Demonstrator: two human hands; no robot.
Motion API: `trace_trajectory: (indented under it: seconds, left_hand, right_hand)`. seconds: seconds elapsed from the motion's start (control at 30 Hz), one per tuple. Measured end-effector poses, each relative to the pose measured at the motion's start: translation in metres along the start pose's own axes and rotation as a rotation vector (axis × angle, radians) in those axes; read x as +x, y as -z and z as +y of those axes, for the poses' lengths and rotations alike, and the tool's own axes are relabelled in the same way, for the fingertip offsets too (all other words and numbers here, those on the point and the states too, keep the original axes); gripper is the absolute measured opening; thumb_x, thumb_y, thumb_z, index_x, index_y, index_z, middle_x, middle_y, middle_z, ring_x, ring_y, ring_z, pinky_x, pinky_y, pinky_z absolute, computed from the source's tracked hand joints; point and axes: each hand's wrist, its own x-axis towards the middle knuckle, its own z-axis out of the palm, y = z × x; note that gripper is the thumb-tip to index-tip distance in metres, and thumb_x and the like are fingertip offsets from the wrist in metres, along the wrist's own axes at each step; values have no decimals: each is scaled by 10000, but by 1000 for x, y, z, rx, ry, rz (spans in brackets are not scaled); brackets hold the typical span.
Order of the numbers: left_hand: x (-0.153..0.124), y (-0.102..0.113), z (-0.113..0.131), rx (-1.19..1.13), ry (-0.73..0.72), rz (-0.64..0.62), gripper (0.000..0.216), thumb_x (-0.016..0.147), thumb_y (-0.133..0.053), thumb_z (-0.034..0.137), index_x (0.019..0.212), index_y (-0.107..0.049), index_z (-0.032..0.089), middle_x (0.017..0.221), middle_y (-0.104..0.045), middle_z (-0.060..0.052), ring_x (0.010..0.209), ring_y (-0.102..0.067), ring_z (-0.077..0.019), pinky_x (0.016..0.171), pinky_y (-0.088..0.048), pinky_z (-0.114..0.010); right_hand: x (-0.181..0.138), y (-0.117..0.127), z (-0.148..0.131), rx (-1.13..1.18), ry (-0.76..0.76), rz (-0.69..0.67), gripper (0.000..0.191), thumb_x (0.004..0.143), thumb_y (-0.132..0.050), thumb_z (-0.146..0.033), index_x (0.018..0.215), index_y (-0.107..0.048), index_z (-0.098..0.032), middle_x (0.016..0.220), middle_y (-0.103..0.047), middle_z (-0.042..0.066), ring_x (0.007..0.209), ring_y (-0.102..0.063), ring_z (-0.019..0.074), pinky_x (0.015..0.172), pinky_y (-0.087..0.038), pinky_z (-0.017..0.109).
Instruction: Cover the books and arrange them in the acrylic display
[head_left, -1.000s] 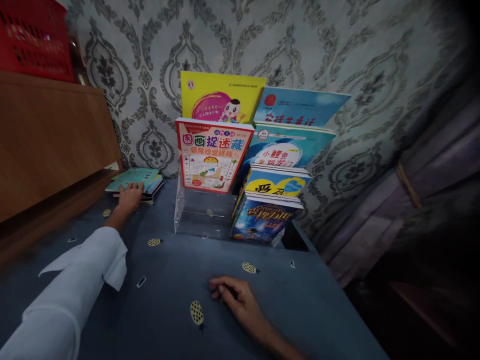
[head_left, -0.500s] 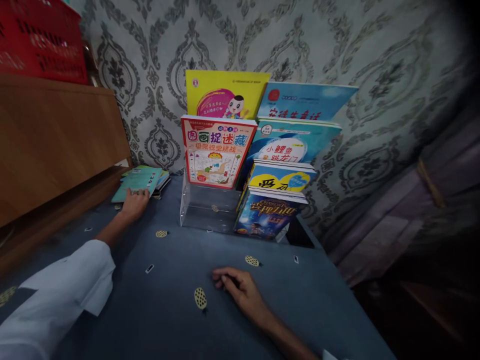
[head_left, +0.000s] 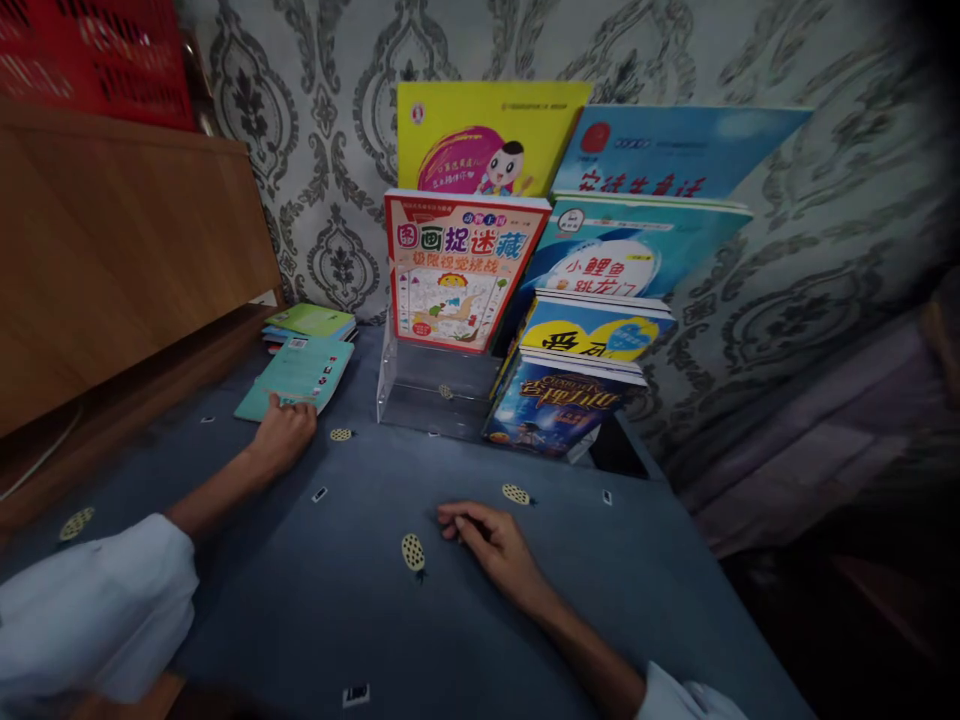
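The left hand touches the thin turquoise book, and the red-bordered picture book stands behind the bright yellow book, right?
Not quite: the head view shows the red-bordered picture book standing in front of the bright yellow book. The left hand does touch the thin turquoise book.

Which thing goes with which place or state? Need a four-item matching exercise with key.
Things
1. teal book
2. yellow book
3. right hand
4. red basket

Places or states
A. on top of the wooden cabinet
B. holding nothing visible
C. touched by the left hand
D. standing behind the red-bordered book

Pairs: 1-C, 2-D, 3-B, 4-A
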Motion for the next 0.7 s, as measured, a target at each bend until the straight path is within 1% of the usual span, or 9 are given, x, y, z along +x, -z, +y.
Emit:
trace_trajectory:
  seconds: [0.1, 0.2, 0.27, 0.33, 0.37, 0.43, 0.5, 0.57, 0.7]
  left_hand:
    - [-23, 19, 22, 16, -76, -98, 327, 862, -399, -24, 968, -708, 1, 866, -724, -265, 802, -729, -362, 782, -519, -500]
    - [-41, 37, 36, -42, -173, -166, 288, 884, -446, 24, 1009, -703, 54, 929, -733, -231, 851, -733, -344, 747, -529, -441]
    - [-42, 44, 33, -129, -252, -239, 219, 944, -502, 169, 1038, -693, 117, 969, -743, -179, 862, -734, -322, 743, -531, -410]
    - [-30, 43, 21, -236, -302, -297, 272, 982, -512, 374, 1080, -674, 179, 998, -749, -124, 884, -730, -296, 748, -528, -374]
    - [-21, 38, 13, -281, -285, -296, 311, 1000, -470, 423, 1111, -663, 206, 1013, -750, -105, 921, -724, -281, 764, -525, -355]
    - [3, 21, -6, -329, -183, -226, 361, 1022, -392, 428, 1178, -645, 222, 1149, -725, -101, 1030, -695, -268, 833, -517, -348]
    - [26, -2, -20, -319, -26, -144, 400, 1016, -384, 394, 1271, -611, 185, 1290, -667, -144, 1183, -631, -298, 967, -481, -402]
    - [41, -25, -28, -377, 106, -123, 481, 1017, -376, 413, 1401, -530, 167, 1431, -581, -159, 1309, -549, -312, 1074, -419, -451]
    - [46, -52, -28, -400, 149, -111, 525, 1049, -248, 402, 1481, -462, 195, 1501, -529, -138, 1382, -486, -300, 1150, -335, -506]
  right_hand:
    - [0, 1, 0, 4, 3, -5, 418, 952, -550, -528, 1065, -755, -181, 949, -778, 112, 835, -735, 213, 775, -589, 353]
    - [-1, 1, -2, 3, 5, -14, 382, 959, -550, -495, 1070, -758, -193, 941, -778, 98, 839, -733, 203, 778, -589, 341]
    - [-1, 1, -3, 0, 3, -14, 369, 961, -550, -482, 1069, -759, -199, 949, -778, 92, 839, -732, 197, 783, -591, 337]
    - [-1, 1, -2, -2, -2, -11, 368, 957, -553, -488, 1071, -758, -203, 957, -780, 89, 843, -734, 197, 793, -594, 342]
    - [-1, 1, -1, -3, -4, -10, 374, 954, -555, -497, 1072, -757, -206, 962, -781, 89, 843, -736, 199, 792, -595, 345]
    - [-1, 0, 0, -4, -2, -10, 391, 948, -555, -517, 1073, -756, -205, 964, -783, 92, 846, -739, 205, 783, -597, 349]
    - [0, -1, 2, -8, 5, -4, 402, 947, -551, -522, 1070, -757, -198, 959, -784, 97, 843, -739, 207, 767, -594, 345]
    - [0, -1, 2, -16, 10, 1, 405, 947, -551, -516, 1074, -757, -191, 945, -785, 100, 842, -739, 207, 759, -589, 340]
    - [-1, -2, 1, -38, 6, -2, 393, 947, -549, -502, 1064, -760, -192, 918, -787, 93, 835, -739, 206, 760, -582, 341]
